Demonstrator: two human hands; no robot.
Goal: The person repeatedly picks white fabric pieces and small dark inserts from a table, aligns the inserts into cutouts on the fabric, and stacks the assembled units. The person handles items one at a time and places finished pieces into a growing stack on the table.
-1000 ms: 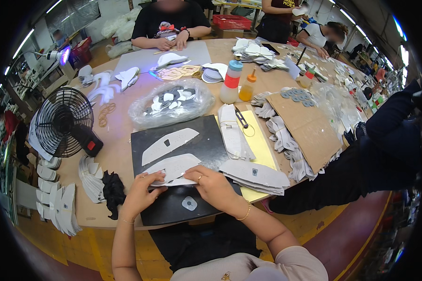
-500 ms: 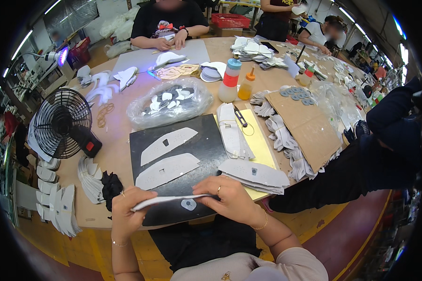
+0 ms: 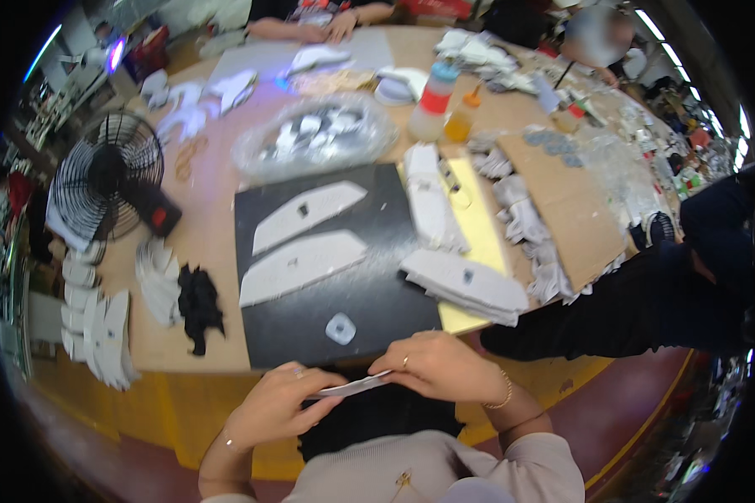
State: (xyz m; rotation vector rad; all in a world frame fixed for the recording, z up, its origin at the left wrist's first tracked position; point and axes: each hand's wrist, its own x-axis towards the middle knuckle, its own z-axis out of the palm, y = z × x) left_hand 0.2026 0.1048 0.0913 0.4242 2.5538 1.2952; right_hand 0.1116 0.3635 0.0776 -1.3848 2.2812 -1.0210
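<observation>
A light grey shoe-upper piece (image 3: 354, 386) is held nearly edge-on between my hands, just off the table's near edge above my lap. My left hand (image 3: 278, 408) pinches its left end between thumb and fingers. At its right end my right hand (image 3: 446, 369) has closed on it. Just beyond lies a black mat (image 3: 377, 310) with a small grey patch (image 3: 341, 329) near its front. Two flat grey shoe-upper pieces, a farther one (image 3: 319, 211) and a nearer one (image 3: 310, 261), rest on the mat, each with a small mark or opening.
Right of the mat, a stack of grey pieces (image 3: 474, 283) and a tied bundle (image 3: 432, 197) overlap a yellow sheet (image 3: 488, 243). A bag of cut pieces (image 3: 252, 155), two bottles, a fan (image 3: 109, 172), and black fabric strips (image 3: 199, 310) surround it. Another person's hands (image 3: 335, 29) work across the table.
Both hands have drawn the piece back toward my body, from over the mat's front to off the table edge. The whole view has shifted and blurred slightly.
</observation>
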